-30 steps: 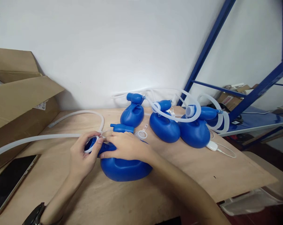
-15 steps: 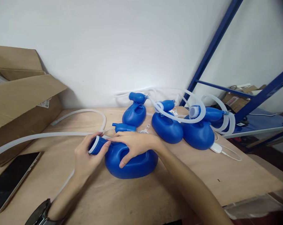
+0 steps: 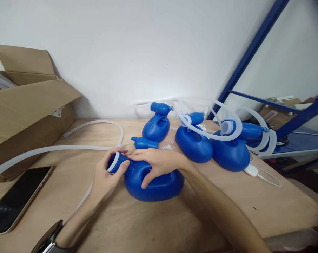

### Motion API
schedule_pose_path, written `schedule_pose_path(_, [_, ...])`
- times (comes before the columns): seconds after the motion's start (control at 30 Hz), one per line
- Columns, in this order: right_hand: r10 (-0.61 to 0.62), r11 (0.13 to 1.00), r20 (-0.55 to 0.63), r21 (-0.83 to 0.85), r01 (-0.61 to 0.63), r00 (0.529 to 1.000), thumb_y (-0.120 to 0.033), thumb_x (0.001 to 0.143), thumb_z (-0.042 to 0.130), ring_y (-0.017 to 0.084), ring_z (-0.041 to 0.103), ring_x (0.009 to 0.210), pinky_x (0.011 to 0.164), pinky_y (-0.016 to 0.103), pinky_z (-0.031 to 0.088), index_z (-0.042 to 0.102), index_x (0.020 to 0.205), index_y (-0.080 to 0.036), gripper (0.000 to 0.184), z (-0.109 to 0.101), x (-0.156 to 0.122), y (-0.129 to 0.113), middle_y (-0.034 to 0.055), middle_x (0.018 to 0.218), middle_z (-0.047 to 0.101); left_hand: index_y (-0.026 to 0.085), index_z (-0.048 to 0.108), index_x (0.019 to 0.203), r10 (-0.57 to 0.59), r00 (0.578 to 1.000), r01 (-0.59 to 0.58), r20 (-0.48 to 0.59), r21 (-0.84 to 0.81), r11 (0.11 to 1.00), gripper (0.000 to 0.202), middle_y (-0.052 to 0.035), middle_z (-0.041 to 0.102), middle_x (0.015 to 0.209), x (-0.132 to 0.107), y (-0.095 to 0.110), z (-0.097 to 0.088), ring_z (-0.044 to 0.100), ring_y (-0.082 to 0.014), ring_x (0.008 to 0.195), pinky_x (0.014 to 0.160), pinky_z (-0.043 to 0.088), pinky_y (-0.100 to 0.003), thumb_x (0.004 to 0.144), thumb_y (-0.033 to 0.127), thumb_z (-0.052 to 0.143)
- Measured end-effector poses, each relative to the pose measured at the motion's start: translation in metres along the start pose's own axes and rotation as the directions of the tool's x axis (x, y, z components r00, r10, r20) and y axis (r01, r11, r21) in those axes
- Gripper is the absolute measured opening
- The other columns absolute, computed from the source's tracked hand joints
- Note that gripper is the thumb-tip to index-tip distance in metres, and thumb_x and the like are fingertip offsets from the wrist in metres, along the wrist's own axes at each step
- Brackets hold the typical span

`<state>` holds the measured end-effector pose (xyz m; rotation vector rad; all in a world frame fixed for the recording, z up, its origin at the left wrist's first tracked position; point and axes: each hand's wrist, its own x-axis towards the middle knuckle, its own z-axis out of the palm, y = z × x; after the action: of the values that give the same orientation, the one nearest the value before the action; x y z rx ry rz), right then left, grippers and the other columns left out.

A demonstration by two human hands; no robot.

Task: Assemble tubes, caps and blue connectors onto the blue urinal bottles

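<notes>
A blue plastic urinal bottle (image 3: 155,191) lies on its side on the wooden table in front of me. My left hand (image 3: 106,174) is wrapped round its neck (image 3: 119,164), with the white-rimmed mouth facing left between thumb and fingers. My right hand (image 3: 159,162) grips the body from above, its thumb on the near side by the handle opening and its fingertips close to the neck. Just behind lies a separate blue spout piece (image 3: 145,143). A clear plastic fitting (image 3: 170,144) shows beyond my right hand, and part of it is hidden.
Three more blue bottles (image 3: 155,129) (image 3: 193,144) (image 3: 231,154) with spouts and coiled tubes stand at the back and right. A white tube (image 3: 56,150) crosses the left side. A phone (image 3: 19,198), a cardboard box (image 3: 35,105) and a blue metal shelf (image 3: 250,52) surround the workspace.
The whole view has shifted slightly, so things appear a little further right. Both hands keep the same hold on the bottle.
</notes>
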<state>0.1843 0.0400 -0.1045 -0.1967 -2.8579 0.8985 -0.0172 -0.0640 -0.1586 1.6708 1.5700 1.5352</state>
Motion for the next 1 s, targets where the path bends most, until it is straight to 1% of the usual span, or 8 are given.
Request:
schedule_pose_path(0.1, [0.014,1.0,-0.013,0.009,-0.014,1.0,-0.037,0.074,0.092,0.032,0.044,0.151,0.123,0.044,0.037,0.05,0.153,-0.011,0.093,0.002,0.0,0.0,0.0213,0.158,0.051,0.024,0.065,0.114,0.049,0.999,-0.048,0.012,-0.038,0.998,0.031,-0.0069,0.077,0.115,-0.002,-0.004,0.001,0.074,-0.0273,0.107,0.093,0.061,-0.04,0.088,0.04,0.071])
schedule_pose_path(0.33, [0.032,0.999,-0.029,-0.002,-0.032,0.999,-0.035,0.074,0.092,0.03,0.051,0.145,0.121,0.042,0.039,0.049,0.154,-0.014,0.093,0.002,-0.001,-0.002,0.0187,0.153,0.056,0.029,0.066,0.129,0.3,0.953,-0.303,0.042,0.128,0.944,0.032,-0.0052,0.066,0.144,0.0,-0.008,-0.002,0.06,-0.0272,0.136,0.115,0.049,-0.044,0.097,0.029,0.062])
schedule_pose_path(0.5, [0.093,0.996,-0.067,0.004,-0.093,0.993,-0.041,0.073,0.092,0.032,0.054,0.142,0.12,0.042,0.04,0.054,0.151,-0.012,0.091,0.004,-0.001,-0.006,0.0191,0.15,0.059,0.027,0.065,0.129,0.31,0.951,-0.31,0.024,0.148,0.939,0.031,-0.006,0.072,0.131,0.001,-0.012,-0.001,0.068,-0.0256,0.123,0.106,0.055,-0.04,0.098,0.032,0.062])
schedule_pose_path(0.67, [0.16,0.979,-0.104,0.141,-0.145,0.982,-0.049,0.093,0.074,0.026,0.056,0.14,0.117,0.037,0.043,0.053,0.153,-0.022,0.07,-0.01,-0.011,-0.009,0.0108,0.155,0.057,0.027,0.065,0.13,0.303,0.953,-0.297,-0.002,0.198,0.934,0.032,-0.0055,0.073,0.126,-0.001,-0.014,0.0,0.071,-0.024,0.114,0.097,0.058,-0.037,0.099,0.036,0.062])
schedule_pose_path(0.77, [0.357,0.933,-0.18,0.121,-0.339,0.917,-0.053,0.1,0.061,0.026,0.067,0.122,0.102,0.036,0.052,0.059,0.147,-0.023,0.056,-0.034,-0.032,-0.003,0.0096,0.145,0.065,0.026,0.063,0.132,0.303,0.953,-0.295,-0.005,0.224,0.929,0.034,-0.0069,0.072,0.127,-0.002,-0.012,0.001,0.07,-0.0244,0.114,0.097,0.057,-0.037,0.1,0.037,0.06])
schedule_pose_path(0.87, [0.533,0.833,-0.263,-0.003,-0.553,0.804,-0.053,0.104,0.051,0.028,0.071,0.108,0.096,0.039,0.053,0.075,0.116,-0.021,0.042,-0.054,-0.06,0.018,0.0089,0.118,0.077,0.025,0.063,0.131,0.317,0.948,-0.306,-0.009,0.244,0.92,0.033,-0.008,0.072,0.125,-0.002,-0.012,0.001,0.07,-0.0241,0.112,0.096,0.057,-0.036,0.101,0.037,0.058])
schedule_pose_path(0.93, [0.627,0.762,-0.197,-0.045,-0.646,0.754,-0.053,0.094,0.065,0.028,0.073,0.099,0.087,0.036,0.055,0.076,0.112,-0.02,0.039,-0.058,-0.077,0.038,0.0096,0.11,0.079,0.025,0.063,0.129,0.34,0.94,-0.324,-0.017,0.267,0.908,0.032,-0.0078,0.072,0.123,-0.002,-0.014,0.001,0.071,-0.0241,0.11,0.094,0.058,-0.036,0.1,0.037,0.059])
schedule_pose_path(1.0, [0.645,0.749,-0.119,-0.096,-0.655,0.755,-0.049,0.08,0.081,0.027,0.075,0.088,0.077,0.033,0.057,0.078,0.109,-0.021,0.04,-0.054,-0.087,0.058,0.0076,0.101,0.08,0.025,0.065,0.123,0.357,0.934,-0.334,-0.03,0.287,0.898,0.028,-0.0063,0.074,0.116,-0.002,-0.014,-0.001,0.073,-0.0236,0.104,0.09,0.059,-0.035,0.098,0.036,0.06])
